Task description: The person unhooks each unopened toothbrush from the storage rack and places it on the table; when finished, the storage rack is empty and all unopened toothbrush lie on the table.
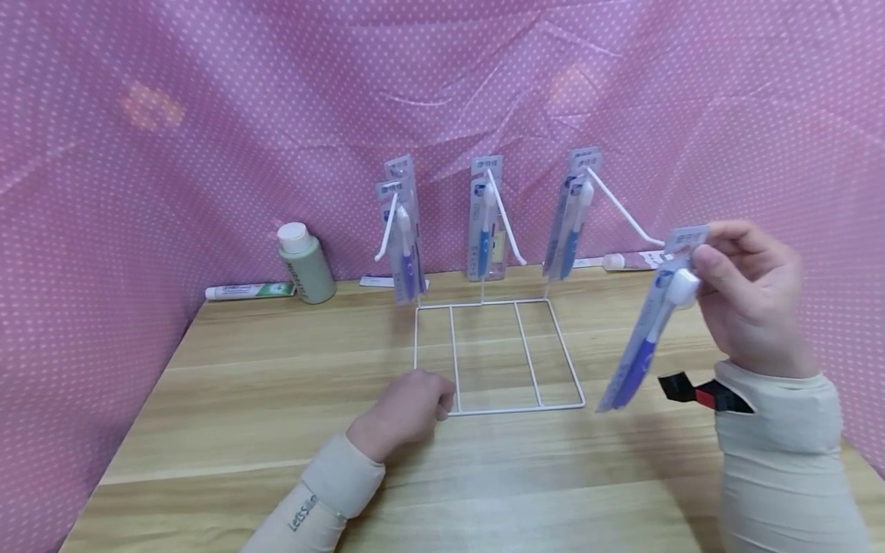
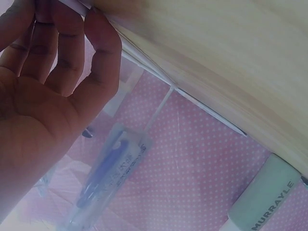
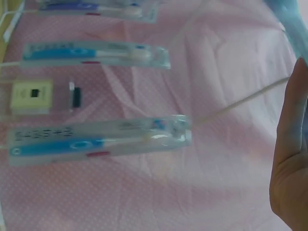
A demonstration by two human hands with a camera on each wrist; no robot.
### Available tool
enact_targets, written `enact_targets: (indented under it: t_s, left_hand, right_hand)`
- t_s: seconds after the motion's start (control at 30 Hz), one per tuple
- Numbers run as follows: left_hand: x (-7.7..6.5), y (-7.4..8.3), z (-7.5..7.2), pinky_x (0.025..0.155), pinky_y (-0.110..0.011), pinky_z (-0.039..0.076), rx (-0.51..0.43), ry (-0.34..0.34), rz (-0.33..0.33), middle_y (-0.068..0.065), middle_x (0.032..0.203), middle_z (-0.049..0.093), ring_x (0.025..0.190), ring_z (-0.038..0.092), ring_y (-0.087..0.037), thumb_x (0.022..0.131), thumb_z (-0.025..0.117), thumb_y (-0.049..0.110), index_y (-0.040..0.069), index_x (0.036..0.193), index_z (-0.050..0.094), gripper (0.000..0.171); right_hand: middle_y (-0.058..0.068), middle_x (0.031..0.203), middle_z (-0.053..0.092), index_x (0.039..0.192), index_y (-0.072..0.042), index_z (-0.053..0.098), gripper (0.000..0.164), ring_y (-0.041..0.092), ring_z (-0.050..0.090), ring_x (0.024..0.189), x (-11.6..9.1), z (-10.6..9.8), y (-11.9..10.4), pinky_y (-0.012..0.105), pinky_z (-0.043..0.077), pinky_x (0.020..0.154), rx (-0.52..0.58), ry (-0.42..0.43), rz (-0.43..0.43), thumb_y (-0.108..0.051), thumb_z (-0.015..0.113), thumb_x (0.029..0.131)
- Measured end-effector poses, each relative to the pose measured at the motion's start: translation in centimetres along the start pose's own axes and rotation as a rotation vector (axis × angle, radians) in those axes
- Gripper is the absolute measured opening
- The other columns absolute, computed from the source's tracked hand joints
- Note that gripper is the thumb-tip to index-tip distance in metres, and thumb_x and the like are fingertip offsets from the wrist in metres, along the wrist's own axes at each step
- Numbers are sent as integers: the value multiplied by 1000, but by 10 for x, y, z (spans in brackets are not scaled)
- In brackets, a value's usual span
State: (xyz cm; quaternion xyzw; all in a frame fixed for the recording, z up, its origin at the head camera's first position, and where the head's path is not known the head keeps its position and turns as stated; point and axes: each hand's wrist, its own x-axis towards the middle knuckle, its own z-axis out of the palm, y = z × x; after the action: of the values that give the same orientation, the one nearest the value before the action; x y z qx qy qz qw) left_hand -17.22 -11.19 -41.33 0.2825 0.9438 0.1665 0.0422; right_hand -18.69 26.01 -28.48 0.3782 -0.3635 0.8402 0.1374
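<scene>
A white wire rack (image 1: 499,409) stands on the wooden table, with three long hooks that carry packaged toothbrushes (image 1: 487,223). My right hand (image 1: 694,273) pinches the top of another packaged toothbrush (image 1: 639,346), blue-handled, held up just beyond the tip of the right hook (image 1: 622,213). My left hand (image 1: 432,399) sits at the front left corner of the rack's base, its curled fingers (image 2: 62,43) on the wire. In the right wrist view the hung packs (image 3: 96,139) lie ahead of my palm (image 3: 291,159). In the left wrist view one pack (image 2: 110,178) hangs beyond the hand.
A pale green bottle (image 1: 306,265) with a white cap and a toothpaste tube (image 1: 249,290) lie at the back left. Another tube (image 1: 632,261) lies at the back right. Pink dotted cloth (image 1: 138,153) closes in the table on three sides.
</scene>
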Motion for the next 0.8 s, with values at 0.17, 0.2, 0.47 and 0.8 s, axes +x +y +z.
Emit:
enact_targets:
  t_s: [0.17, 0.2, 0.47, 0.8]
  left_hand:
    - [0, -1, 0, 62, -29, 44, -9, 4, 3, 7, 68, 53, 66, 50, -13, 80, 67, -9, 16, 71, 60, 27]
    - [0, -1, 0, 62, -29, 44, -10, 6, 3, 7, 68, 53, 66, 50, -13, 80, 66, -9, 15, 71, 60, 27]
    - [-2, -1, -1, 62, -30, 43, -4, 15, -14, 7, 69, 53, 67, 50, -14, 78, 63, -10, 16, 70, 59, 28]
    - [0, 0, 2, 62, -29, 43, 20, 5, -2, 7, 68, 52, 67, 50, -14, 81, 68, -8, 17, 69, 58, 29]
  right_hand:
    - [33, 103, 74, 112, 27, 58, 21, 35, 77, 86, 3, -12, -19, 36, 65, 75, -74, 72, 31, 27, 42, 98]
    - [32, 101, 74, 112, 26, 59, 21, 33, 77, 83, 4, -18, -19, 35, 65, 72, -101, 97, 61, 26, 42, 99]
    - [6, 92, 77, 111, -2, 72, 12, 14, 71, 76, 18, -76, 15, 26, 59, 62, -438, 260, 496, 1, 64, 102]
    - [-15, 94, 65, 124, -8, 57, 20, 4, 65, 86, 15, -149, 68, 25, 59, 77, -901, 184, 1021, -22, 53, 111]
